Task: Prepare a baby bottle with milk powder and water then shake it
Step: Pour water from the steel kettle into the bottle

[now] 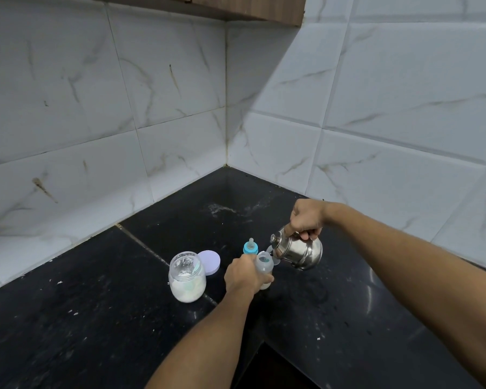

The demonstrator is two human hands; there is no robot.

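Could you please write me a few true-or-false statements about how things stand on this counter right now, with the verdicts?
1. The left hand grips the open baby bottle. True.
2. The right hand holds a glass jug. False: it holds a steel kettle, tilted toward the bottle.
3. The blue teat cap is screwed onto the bottle. False: it stands on the counter behind the bottle.
4. The powder jar is open. True: its purple lid lies beside it.
5. The jar is empty. False: white powder fills its lower part.
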